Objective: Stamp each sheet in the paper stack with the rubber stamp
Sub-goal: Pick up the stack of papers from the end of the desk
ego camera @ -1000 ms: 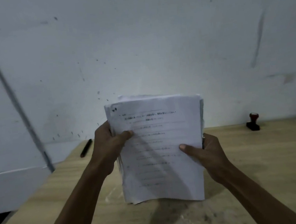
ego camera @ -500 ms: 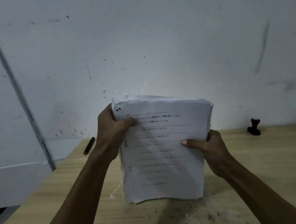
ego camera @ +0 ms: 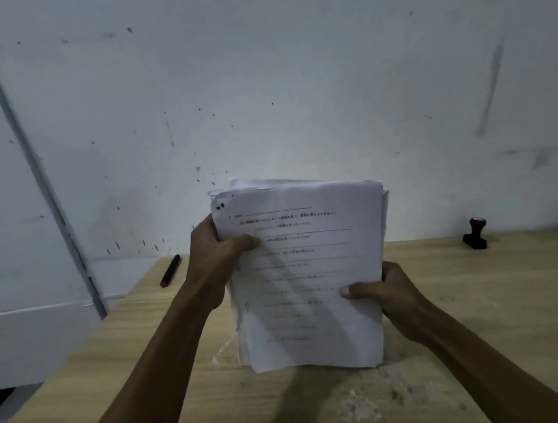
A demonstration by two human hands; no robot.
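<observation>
While both hands grip it, status near to far:
worktop (ego camera: 491,344): light wood, scuffed pale patch at the near edge.
left hand (ego camera: 213,256): curled round the left edge of the paper stack (ego camera: 308,277), thumb lying across the front sheet.
right hand (ego camera: 388,298): curled round the stack's lower right edge, thumb on the front sheet, fingers hidden behind.
paper stack: upright, printed face toward the camera, bottom edge at or just above the worktop; contact not clear. Top edges uneven.
change vs 1 s ago: stack's tilt shifted, left hand higher up the edge, right hand lower. Reads as jogging the sheets square.
task meaning: prep only, my guess. 0 stamp marks visible on the front sheet; stack has to lie flat first.
pen (ego camera: 170,270): dark, far left of the worktop, same spot as before.
rubber stamp (ego camera: 475,233): far right by the wall (ego camera: 290,72), well apart from both hands, unmoved.
</observation>
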